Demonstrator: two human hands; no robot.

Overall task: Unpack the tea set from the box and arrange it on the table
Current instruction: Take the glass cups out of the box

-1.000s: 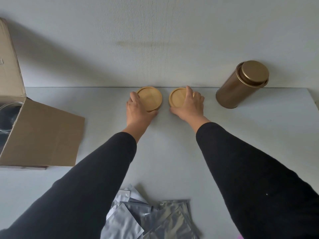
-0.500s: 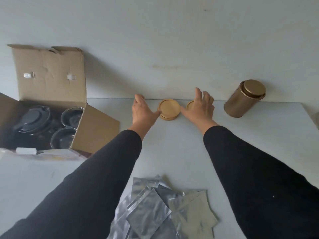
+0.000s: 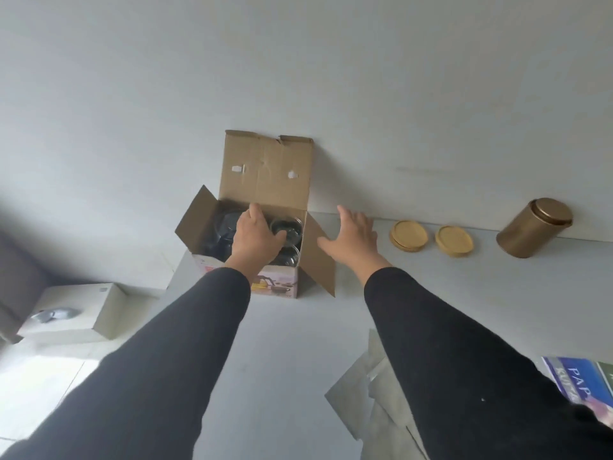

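Inside the open brown cardboard box (image 3: 265, 167), dark teaware and clear glass cups (image 3: 288, 227) sit; left hand (image 3: 255, 239) reaches in, grasp unclear; right hand (image 3: 356, 237) at three o'clock, fingers spread.

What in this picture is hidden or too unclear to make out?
Head view only:
- Dark item in the box: the left hand covers most of it, so its shape is unclear.
- Glass cups: partly behind that hand; whether it grips anything cannot be told.
- Foil packets: hidden by the right sleeve and cut off by the bottom edge.
- Blue printed item: cut off at the right edge, text blurred.
- Right hand: open, holding nothing.
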